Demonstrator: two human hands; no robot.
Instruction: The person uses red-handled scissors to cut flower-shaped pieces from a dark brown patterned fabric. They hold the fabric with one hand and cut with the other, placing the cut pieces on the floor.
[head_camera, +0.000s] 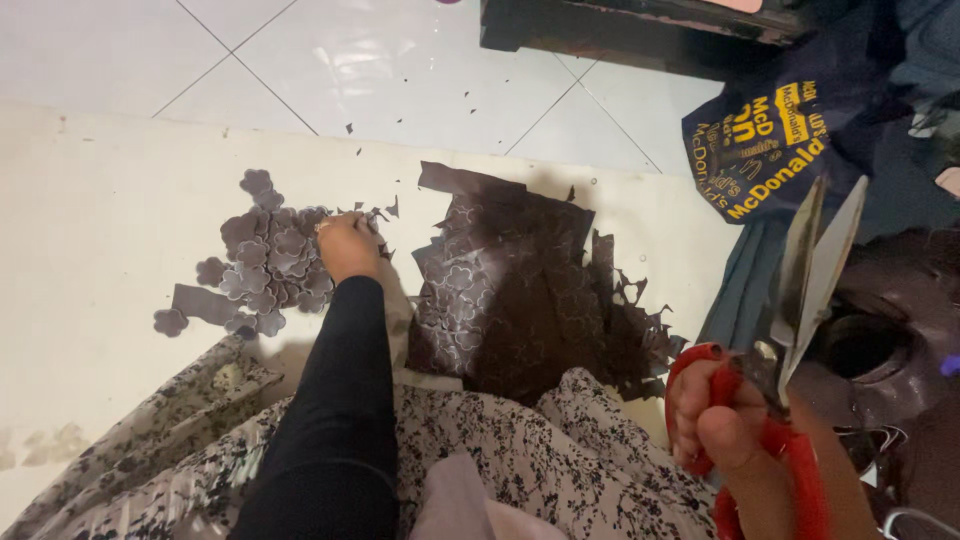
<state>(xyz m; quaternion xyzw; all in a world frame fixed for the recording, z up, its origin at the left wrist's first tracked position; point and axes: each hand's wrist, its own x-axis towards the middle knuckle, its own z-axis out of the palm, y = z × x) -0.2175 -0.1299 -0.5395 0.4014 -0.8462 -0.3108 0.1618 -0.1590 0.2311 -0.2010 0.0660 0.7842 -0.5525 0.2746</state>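
My left hand (347, 245), in a black sleeve, reaches forward onto a heap of small dark purple flower-shaped cut-outs (262, 265) lying on a cream mat (90, 230). Its fingers curl down among the cut-outs; whether it grips one is hidden. My right hand (718, 425) holds red-handled scissors (810, 280) upright at the lower right, blades slightly apart and pointing up. Between the hands lies a pile of dark sheets (520, 290) marked with flower outlines, some cut away.
A floral patterned cloth (520, 460) covers my lap at the bottom. A dark blue bag with yellow print (760, 150) lies at the upper right. White floor tiles (350, 60) with tiny scraps stretch beyond the mat. Dark furniture (620, 30) stands at the top.
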